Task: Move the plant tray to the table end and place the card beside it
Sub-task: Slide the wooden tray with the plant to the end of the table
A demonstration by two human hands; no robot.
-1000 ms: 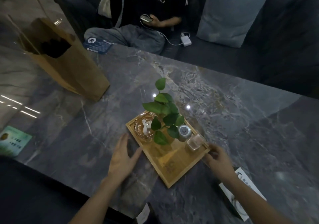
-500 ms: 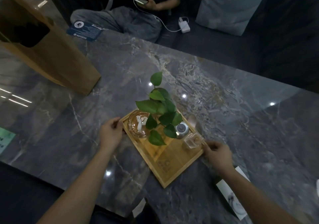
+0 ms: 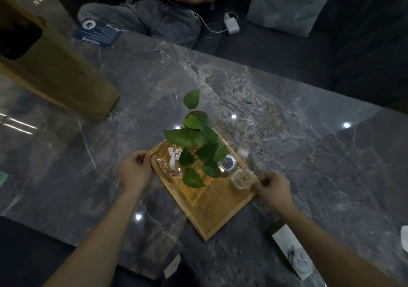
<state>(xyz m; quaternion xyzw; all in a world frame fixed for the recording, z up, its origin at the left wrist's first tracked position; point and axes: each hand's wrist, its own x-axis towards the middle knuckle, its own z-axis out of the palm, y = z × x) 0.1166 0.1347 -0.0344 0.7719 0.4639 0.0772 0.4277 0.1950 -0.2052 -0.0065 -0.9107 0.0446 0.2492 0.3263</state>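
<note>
The wooden plant tray (image 3: 212, 207), carrying a leafy plant (image 3: 198, 141), a glass bowl (image 3: 171, 162) and a small clear box (image 3: 242, 178), sits mid-table on grey marble (image 3: 309, 154), the left hand (image 3: 135, 170) and right hand (image 3: 273, 189) curled onto opposite edges, a white card (image 3: 291, 251) lying near the right forearm.

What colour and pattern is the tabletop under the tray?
Dark grey marble with pale veining, glossy; clearest in the head view.

Between the fingers (image 3: 141, 157) of both hands lies a matt wooden tray (image 3: 212, 207); beyond it, glossy veined marble table (image 3: 287, 154) and matt brown paper bag (image 3: 66, 79).
</note>
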